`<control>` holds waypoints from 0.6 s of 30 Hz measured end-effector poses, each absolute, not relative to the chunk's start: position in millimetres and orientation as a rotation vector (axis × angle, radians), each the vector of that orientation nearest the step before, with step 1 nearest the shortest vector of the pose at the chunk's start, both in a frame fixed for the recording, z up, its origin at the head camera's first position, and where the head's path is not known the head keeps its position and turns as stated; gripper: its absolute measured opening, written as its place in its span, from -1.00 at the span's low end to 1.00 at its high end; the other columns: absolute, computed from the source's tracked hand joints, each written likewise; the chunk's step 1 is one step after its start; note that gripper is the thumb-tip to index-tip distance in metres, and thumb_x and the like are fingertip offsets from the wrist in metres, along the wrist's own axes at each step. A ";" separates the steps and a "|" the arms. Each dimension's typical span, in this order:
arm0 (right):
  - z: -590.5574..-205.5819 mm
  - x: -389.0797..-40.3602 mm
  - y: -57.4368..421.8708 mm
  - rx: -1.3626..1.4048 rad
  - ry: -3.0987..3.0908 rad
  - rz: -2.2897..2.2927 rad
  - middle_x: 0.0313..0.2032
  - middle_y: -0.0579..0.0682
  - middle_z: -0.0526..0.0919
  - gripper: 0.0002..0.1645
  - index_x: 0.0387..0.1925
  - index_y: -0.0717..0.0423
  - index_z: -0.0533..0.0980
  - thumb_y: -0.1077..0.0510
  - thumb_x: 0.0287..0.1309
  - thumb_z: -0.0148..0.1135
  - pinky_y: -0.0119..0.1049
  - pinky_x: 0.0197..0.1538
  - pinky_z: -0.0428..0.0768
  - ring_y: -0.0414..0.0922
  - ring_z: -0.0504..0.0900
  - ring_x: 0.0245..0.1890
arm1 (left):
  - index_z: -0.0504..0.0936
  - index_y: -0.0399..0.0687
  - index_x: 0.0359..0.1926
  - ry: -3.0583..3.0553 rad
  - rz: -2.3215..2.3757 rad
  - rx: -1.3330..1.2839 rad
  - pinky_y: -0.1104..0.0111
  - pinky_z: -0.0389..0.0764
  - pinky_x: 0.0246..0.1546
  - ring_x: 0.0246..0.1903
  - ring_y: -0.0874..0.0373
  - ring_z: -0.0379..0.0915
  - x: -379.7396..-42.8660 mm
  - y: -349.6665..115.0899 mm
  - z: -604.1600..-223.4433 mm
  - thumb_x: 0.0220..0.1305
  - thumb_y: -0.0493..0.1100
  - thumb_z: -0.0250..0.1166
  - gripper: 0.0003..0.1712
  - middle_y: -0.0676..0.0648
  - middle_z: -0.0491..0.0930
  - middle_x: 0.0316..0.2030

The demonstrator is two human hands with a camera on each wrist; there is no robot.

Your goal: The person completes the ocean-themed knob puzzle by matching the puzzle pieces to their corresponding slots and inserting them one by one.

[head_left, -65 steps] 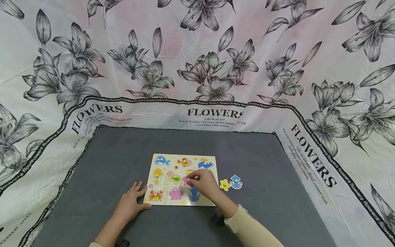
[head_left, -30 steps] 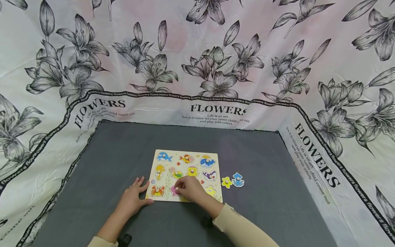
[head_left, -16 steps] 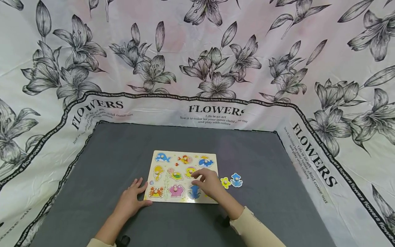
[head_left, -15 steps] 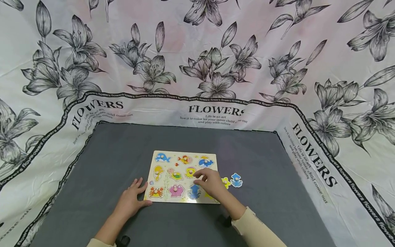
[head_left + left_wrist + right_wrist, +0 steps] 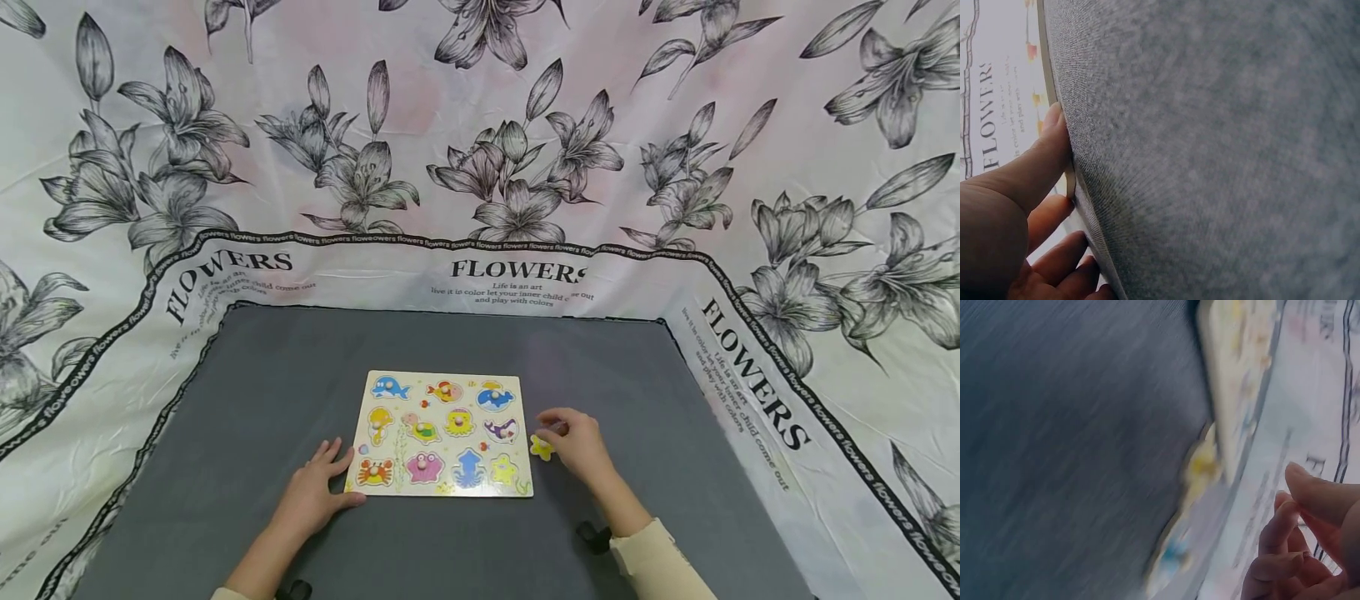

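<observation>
A pale puzzle board (image 5: pixel 405 492) with sea-animal shapes lies on the grey cloth. My left hand (image 5: pixel 313 492) braces its near left corner, thumb on the front edge and spread fingers at the left side. In its slot sits a pink knobbed piece (image 5: pixel 425 467); the blue squid slot (image 5: pixel 469 469) and yellow star slot (image 5: pixel 504 471) show flat prints. Right of the board, my right hand (image 5: pixel 579 443) hovers over the loose pieces, thumb and index close together. A yellow star piece (image 5: pixel 541 447) shows beside its fingertips. The blue squid piece (image 5: pixel 1172 553) is hidden by the hand in the head view.
Grey cloth (image 5: pixel 450 550) surrounds the board. White flower-printed fabric (image 5: pixel 517 287) rises at the back and sides. A small dark object (image 5: pixel 594 537) shows under the right wrist, another (image 5: pixel 296 590) by the left forearm.
The pink piece, earlier pinched by my right hand, now lies in the board's bottom row. My right hand has moved off the board to the loose pieces. My left hand stays at the corner.
</observation>
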State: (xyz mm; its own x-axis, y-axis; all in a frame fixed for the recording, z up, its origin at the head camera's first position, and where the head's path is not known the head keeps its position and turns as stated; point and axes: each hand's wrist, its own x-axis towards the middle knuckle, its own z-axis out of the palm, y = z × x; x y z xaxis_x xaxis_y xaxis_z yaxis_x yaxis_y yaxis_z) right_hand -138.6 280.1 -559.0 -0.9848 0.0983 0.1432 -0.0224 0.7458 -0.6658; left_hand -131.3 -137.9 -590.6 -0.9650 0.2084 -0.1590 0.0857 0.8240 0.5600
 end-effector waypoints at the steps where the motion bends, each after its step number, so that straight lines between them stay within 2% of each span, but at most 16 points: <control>1: -560.8 -138.6 286.4 -0.068 -2.778 1.044 -0.25 0.00 0.75 -0.73 -0.12 0.12 0.73 0.24 0.09 0.51 -0.38 -0.48 0.56 -0.18 0.61 -0.43 | 0.41 -0.18 0.42 2.791 0.845 0.225 -0.32 0.22 0.34 0.52 -0.33 -0.05 -131.5 -138.0 -590.6 -0.07 0.17 0.58 0.07 -0.33 0.16 0.50; 11: -573.7 -137.1 323.7 -0.170 -2.816 1.032 -0.16 0.09 0.75 -0.70 -0.05 0.14 0.71 0.26 0.14 0.47 -0.24 -0.37 0.65 -0.04 0.72 -0.31 | 0.40 -0.17 0.43 2.795 0.838 0.228 -0.36 0.18 0.33 0.52 -0.34 -0.06 -134.6 -139.0 -589.9 -0.06 0.17 0.59 0.08 -0.33 0.15 0.50; 18: -583.4 -140.7 331.7 -0.242 -2.882 0.919 -0.17 0.07 0.77 -0.73 -0.13 0.12 0.74 0.21 0.09 0.50 -0.12 -0.25 0.64 -0.07 0.69 -0.32 | 0.40 -0.17 0.43 2.793 0.829 0.219 -0.33 0.22 0.33 0.52 -0.33 -0.05 -133.3 -138.3 -591.7 -0.08 0.17 0.59 0.08 -0.32 0.15 0.50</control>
State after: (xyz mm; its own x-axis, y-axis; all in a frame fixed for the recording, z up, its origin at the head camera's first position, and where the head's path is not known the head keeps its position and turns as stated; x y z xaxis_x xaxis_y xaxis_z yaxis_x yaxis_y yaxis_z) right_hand -140.7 331.7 -583.4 -0.9816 0.1832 0.0535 0.1183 0.8043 -0.5823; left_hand -133.3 -138.3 -591.7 -0.9647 0.2036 -0.1667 0.0796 0.8296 0.5526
